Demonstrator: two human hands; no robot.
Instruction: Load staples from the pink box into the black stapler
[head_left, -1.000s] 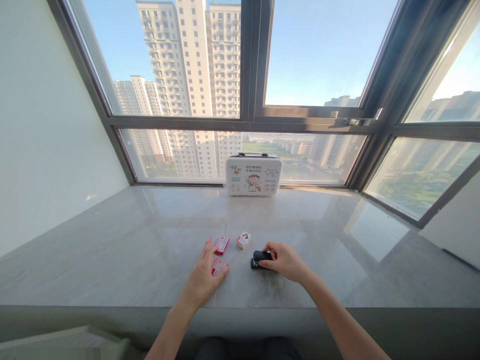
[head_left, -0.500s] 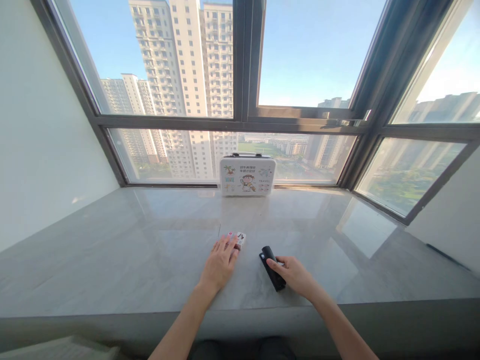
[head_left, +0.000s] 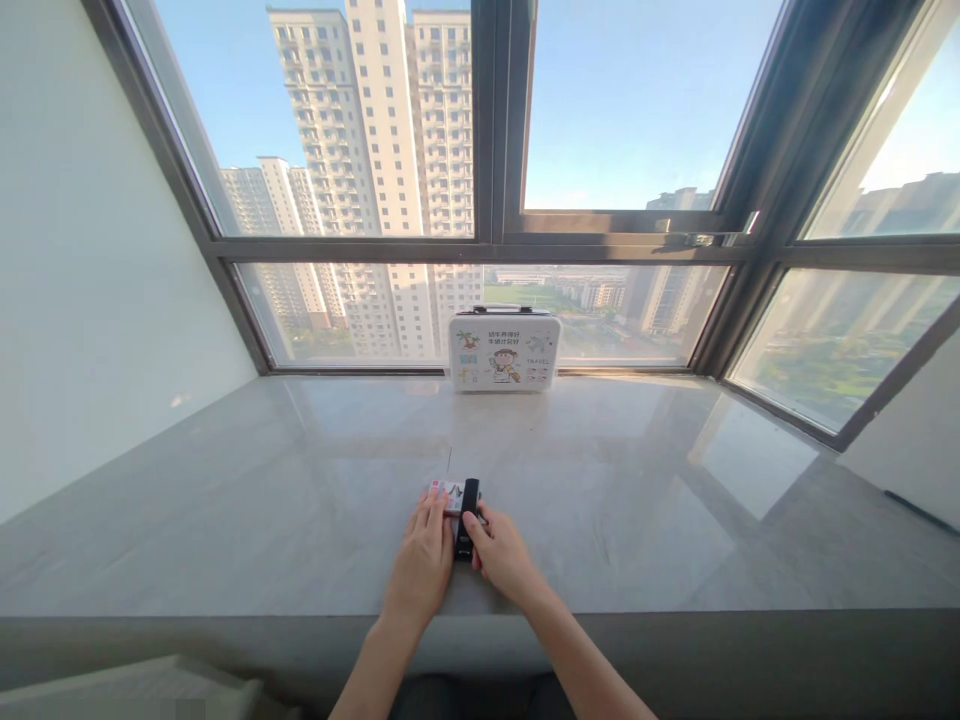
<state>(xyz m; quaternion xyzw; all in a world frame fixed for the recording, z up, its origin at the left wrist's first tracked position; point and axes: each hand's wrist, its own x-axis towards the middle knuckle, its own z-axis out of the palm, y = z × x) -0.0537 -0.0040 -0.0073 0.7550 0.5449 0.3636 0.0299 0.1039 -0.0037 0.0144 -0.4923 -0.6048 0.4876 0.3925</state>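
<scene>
My left hand (head_left: 422, 555) is over a small white printed pack (head_left: 454, 491) with a pink mark and a dark figure, its fingers pressed together on the near left part. What the pack contains cannot be seen. My right hand (head_left: 501, 550) grips a black stapler (head_left: 469, 510), thumb on top and fingers curled round the right side. Pointing away from me, the stapler lies against the right end of the pack and hides part of it. Whether the pack sits between its jaws or only beside them, I cannot tell. Both hands nearly touch.
A white carry case (head_left: 505, 352) with cartoon prints and a top handle stands upright against the window at the back of the grey marble-look sill (head_left: 225, 500). Dark window frames (head_left: 480, 252) enclose it, and a pale object (head_left: 135, 690) is below the front edge at left.
My right hand has brought the stapler leftward and straightened it, up to the pack. My left hand has shifted slightly left and nearer, still on the pack. The view has turned a little.
</scene>
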